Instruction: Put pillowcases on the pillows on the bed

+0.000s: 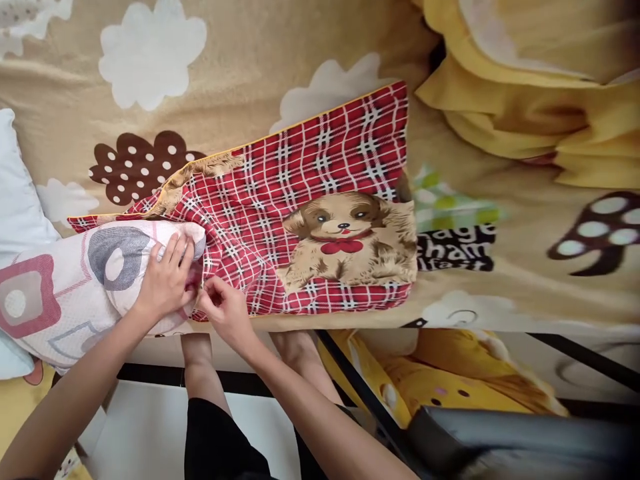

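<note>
A pillow (65, 283) in a whitish cover with grey and red shapes lies at the left. Its right end meets a red plaid pillowcase (320, 167) with a puppy print and yellow piping. My left hand (167, 277) rests on that end of the pillow, fingers stretched over it and thumb bent near the pillowcase's edge. Right beside it, my right hand (225, 310) is closed in a pinch on the pillowcase's lower left edge. The cloth is bunched around there, and the exact spot between the fingertips is hidden.
Beneath everything is a bed with a tan printed sheet (240, 67). Yellow ruffled bedding (525, 113) lies at the upper right, a pale blue pillow (20, 193) at the left. Below the bed's edge are a black chair (500, 433) and a yellow plush-like item (450, 380).
</note>
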Demonstrator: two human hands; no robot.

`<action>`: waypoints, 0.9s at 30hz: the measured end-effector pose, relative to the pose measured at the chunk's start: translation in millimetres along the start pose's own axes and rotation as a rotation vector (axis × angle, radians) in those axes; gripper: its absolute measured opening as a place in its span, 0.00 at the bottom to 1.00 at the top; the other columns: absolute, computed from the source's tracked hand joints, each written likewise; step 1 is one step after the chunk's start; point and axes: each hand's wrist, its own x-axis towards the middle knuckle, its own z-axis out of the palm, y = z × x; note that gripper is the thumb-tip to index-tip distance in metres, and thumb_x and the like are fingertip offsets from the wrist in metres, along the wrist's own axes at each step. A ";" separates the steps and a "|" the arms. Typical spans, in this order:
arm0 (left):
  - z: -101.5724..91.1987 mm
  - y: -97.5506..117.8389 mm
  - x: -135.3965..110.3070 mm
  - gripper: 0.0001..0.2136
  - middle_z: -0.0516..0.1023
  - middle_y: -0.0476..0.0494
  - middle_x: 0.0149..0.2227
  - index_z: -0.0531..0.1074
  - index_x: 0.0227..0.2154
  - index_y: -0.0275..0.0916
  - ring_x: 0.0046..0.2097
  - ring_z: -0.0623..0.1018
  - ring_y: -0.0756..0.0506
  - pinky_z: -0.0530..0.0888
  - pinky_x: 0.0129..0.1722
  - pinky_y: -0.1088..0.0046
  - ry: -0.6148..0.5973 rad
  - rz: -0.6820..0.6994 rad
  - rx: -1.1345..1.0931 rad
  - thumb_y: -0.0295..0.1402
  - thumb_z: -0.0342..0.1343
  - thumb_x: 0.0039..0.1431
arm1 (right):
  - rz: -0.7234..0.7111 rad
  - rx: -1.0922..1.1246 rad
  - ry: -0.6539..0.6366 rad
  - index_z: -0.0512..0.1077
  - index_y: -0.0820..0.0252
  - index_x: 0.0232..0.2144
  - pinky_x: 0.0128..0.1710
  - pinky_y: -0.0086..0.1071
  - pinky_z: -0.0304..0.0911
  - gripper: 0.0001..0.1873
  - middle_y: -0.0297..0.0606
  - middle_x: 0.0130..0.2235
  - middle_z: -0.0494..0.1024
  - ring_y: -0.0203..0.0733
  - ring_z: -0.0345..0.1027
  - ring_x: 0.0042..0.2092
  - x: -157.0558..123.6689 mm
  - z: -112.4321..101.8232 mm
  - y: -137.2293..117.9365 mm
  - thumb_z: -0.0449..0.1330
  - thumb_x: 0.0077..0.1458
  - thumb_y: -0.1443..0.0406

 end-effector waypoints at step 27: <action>88.2 8.3 -24.4 0.18 0.75 0.38 0.58 0.75 0.52 0.38 0.61 0.72 0.41 0.57 0.63 0.60 0.434 0.084 -0.143 0.40 0.50 0.64 | 0.062 -0.538 0.050 0.57 0.54 0.24 0.26 0.30 0.47 0.18 0.29 0.20 0.61 0.35 0.53 0.23 38.6 -9.8 9.5 0.55 0.58 0.52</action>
